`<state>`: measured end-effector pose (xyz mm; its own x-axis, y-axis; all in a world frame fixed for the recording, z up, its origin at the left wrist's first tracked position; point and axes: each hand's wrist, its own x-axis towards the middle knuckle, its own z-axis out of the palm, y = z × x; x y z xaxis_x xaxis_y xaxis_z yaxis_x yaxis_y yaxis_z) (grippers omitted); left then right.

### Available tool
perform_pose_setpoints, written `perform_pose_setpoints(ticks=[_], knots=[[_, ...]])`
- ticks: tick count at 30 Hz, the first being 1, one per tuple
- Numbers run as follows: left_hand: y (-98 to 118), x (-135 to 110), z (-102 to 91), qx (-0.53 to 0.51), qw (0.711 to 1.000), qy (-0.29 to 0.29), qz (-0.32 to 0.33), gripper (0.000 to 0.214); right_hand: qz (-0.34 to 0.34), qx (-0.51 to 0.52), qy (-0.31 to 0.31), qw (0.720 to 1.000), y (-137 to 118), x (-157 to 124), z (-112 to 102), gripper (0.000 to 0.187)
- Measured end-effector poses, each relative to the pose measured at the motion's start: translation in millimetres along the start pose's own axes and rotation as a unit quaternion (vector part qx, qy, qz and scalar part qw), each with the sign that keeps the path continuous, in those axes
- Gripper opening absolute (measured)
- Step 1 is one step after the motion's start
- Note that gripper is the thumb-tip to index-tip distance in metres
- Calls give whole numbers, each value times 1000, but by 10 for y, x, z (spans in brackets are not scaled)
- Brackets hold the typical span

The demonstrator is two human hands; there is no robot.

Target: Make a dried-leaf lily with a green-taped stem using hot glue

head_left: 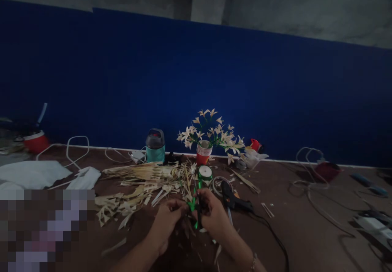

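Both hands are close together over the brown tabletop at the lower centre. My left hand [172,215] pinches a green ribbon [192,205] between thumb and fingers. My right hand [212,210] is closed around a dark slim tool [199,212] that looks like scissors, right beside the ribbon; its exact shape is hard to make out in the dim light. A spool of green ribbon [205,172] lies just beyond the hands. Dried pale husk strips [147,174] are spread to the left. Behind the spool, pale flowers [219,135] on green stems stand in a red-and-white cup [203,153].
A black glue gun [234,200] lies right of my right hand, its cord trailing forward. A teal container [155,151] stands near the blue wall [153,68]. White cloth or plastic [33,174] and a red cup [36,141] are left; cables [321,210] run across the right.
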<state>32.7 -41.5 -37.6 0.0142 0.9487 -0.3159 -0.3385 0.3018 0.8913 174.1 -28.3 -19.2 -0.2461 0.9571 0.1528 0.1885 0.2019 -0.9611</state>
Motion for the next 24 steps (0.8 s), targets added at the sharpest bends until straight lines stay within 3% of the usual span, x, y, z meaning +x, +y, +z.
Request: perform_pose_setpoints(ticks=[10,17,24], knots=[[0,26,2,5,1000,4,-2,26,2,-4,-2,1000,71,-21,28,33],[101,2,-21,28,997,-67,-18,25,1,14,21,1000,53,83,-86,31],[99,27,-31,62,997,-37,1,21,12,24,13,1000,5,63,-82,32]])
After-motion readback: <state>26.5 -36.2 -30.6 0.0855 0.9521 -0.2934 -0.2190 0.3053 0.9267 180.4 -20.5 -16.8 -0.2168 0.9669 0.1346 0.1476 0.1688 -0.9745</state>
